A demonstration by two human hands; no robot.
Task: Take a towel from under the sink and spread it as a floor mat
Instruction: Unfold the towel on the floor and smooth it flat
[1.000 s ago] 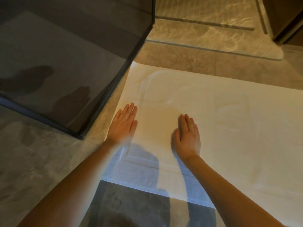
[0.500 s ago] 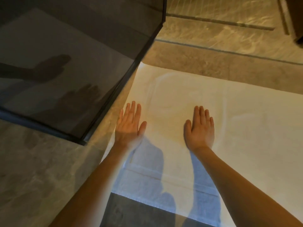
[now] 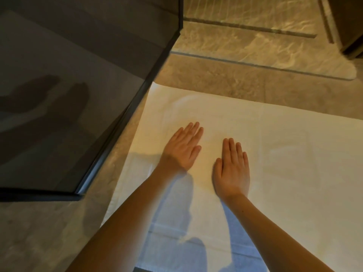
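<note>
A white towel [image 3: 284, 146] lies spread flat on the stone floor, running from the centre out past the right edge of the head view. My left hand [image 3: 181, 148] rests palm down on its left part, fingers straight and together. Close beside it, my right hand [image 3: 232, 167] lies flat on the towel too, fingers straight and pointing away from me. Both forearms cast bluish shadows on the towel's near end.
A dark tinted glass panel [image 3: 68, 99] with a black frame stands at the left, its corner near the towel's left edge. Beige marbled floor [image 3: 245, 81] lies beyond the towel, with a raised step [image 3: 255, 46] further back. A dark cabinet corner [image 3: 349, 24] shows at top right.
My left hand has slid from the towel's left edge inward onto it. The two hands now lie closer together, and the right hand sits a little nearer to me.
</note>
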